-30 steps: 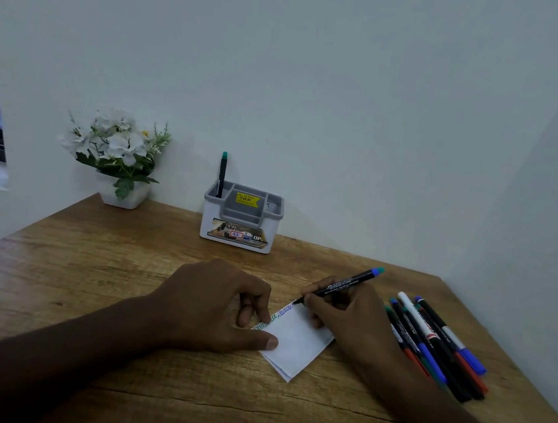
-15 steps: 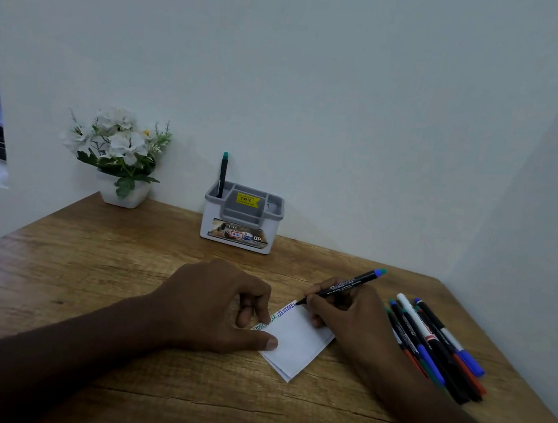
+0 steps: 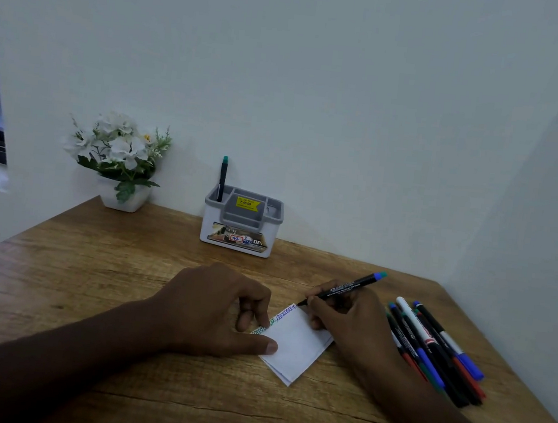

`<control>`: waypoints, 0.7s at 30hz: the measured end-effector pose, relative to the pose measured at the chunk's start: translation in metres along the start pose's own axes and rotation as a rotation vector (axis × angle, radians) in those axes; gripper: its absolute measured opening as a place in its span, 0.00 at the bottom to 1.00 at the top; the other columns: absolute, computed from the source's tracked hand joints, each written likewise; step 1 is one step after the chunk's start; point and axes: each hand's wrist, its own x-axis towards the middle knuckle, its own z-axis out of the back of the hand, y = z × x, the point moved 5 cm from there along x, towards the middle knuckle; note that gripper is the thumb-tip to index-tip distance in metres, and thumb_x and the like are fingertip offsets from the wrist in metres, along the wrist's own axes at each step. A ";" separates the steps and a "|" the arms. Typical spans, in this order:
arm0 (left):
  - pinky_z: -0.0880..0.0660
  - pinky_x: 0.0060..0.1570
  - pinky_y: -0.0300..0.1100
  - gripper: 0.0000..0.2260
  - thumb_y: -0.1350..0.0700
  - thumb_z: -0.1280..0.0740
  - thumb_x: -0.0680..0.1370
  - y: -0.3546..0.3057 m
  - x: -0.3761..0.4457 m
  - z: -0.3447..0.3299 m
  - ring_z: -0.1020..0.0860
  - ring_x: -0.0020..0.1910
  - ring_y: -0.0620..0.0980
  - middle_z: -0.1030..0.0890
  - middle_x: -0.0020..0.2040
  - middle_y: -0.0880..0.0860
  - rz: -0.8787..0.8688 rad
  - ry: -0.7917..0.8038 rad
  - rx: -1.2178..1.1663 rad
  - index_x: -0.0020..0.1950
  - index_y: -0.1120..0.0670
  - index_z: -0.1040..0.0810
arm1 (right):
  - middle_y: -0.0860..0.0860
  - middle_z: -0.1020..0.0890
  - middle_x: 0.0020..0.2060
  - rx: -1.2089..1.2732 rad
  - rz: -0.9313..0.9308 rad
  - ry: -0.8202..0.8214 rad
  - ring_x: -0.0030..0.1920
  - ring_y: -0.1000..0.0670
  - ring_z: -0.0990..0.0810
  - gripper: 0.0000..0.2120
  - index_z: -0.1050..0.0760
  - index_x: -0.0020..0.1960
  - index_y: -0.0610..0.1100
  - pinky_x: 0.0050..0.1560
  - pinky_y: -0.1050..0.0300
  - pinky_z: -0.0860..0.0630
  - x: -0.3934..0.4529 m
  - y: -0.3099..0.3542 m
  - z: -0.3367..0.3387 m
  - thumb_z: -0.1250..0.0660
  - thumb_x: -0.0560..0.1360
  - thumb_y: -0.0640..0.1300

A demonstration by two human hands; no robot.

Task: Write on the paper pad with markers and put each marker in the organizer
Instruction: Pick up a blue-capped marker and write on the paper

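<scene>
A wooden surface (image 3: 93, 260) fills a corner between pale walls, with a dark window edge at 9 o'clock. At 11 o'clock stands a white flower pot (image 3: 124, 200); at 12 o'clock the organizer (image 3: 241, 223) holds one green-capped marker (image 3: 222, 178) upright in its left compartment. The left hand (image 3: 215, 311) is curled, its thumb pressing the paper pad (image 3: 294, 345) flat. The right hand (image 3: 345, 321) grips a black marker (image 3: 341, 288), tip touching the pad's far corner. Loose markers (image 3: 435, 351) lie at 3 o'clock. Since half a second ago, almost nothing has shifted.
</scene>
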 end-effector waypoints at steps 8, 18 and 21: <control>0.30 0.37 0.34 0.20 0.25 0.30 0.70 -0.001 0.002 -0.001 0.20 0.44 0.33 0.17 0.41 0.34 0.003 0.012 0.016 0.49 0.39 0.18 | 0.52 0.10 0.38 0.096 -0.072 -0.125 0.40 0.54 0.12 0.04 0.14 0.51 0.49 0.50 0.50 0.12 0.001 -0.004 0.008 0.24 0.77 0.46; 0.28 0.39 0.39 0.12 0.50 0.42 0.81 0.004 -0.003 0.025 0.22 0.43 0.46 0.21 0.43 0.44 -0.019 -0.371 -0.167 0.62 0.40 0.27 | 0.51 0.10 0.43 0.235 0.160 -0.138 0.46 0.51 0.11 0.11 0.14 0.46 0.49 0.51 0.52 0.15 -0.017 0.024 0.015 0.30 0.79 0.35; 0.32 0.50 0.28 0.15 0.59 0.41 0.77 0.007 0.000 0.023 0.25 0.56 0.43 0.24 0.54 0.41 -0.046 -0.324 -0.286 0.62 0.45 0.29 | 0.47 0.10 0.44 0.356 0.105 -0.070 0.47 0.45 0.11 0.12 0.14 0.47 0.45 0.52 0.48 0.14 -0.019 0.023 0.008 0.34 0.81 0.33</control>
